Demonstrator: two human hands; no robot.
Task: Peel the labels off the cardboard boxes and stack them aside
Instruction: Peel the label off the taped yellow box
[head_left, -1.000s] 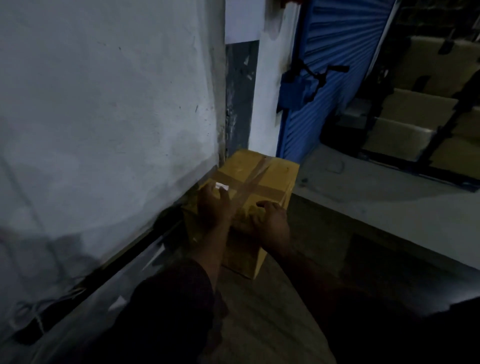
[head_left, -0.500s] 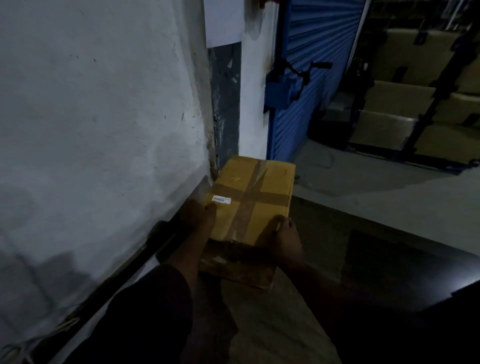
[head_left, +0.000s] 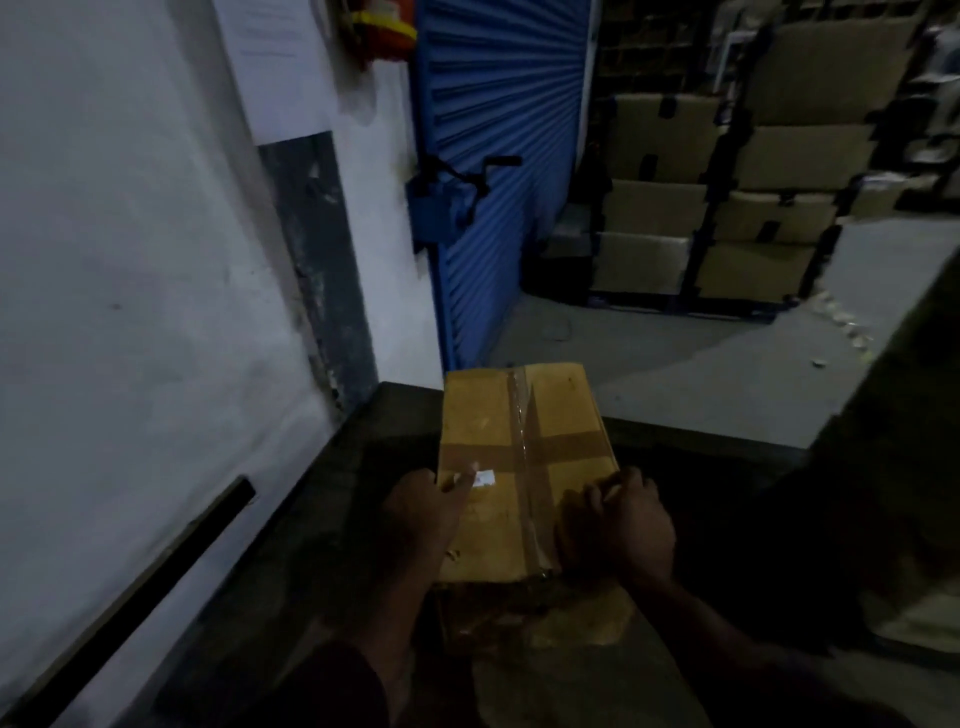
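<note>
Label (head_left: 483, 477) on box (head_left: 524, 457) pinched by left hand (head_left: 423, 512), right hand (head_left: 618, 525) gripping box edge

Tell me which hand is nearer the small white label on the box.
Left. The left hand has its fingertips right at the white label on top of the cardboard box. The right hand rests at the box's right edge, across the tape from it.

Two bare hands here, the left hand (head_left: 423, 512) and the right hand (head_left: 621, 525), no gloves, rings or watch on show. Forearms are bare too. A dark sleeve (head_left: 332, 686) covers the left upper arm.
</note>
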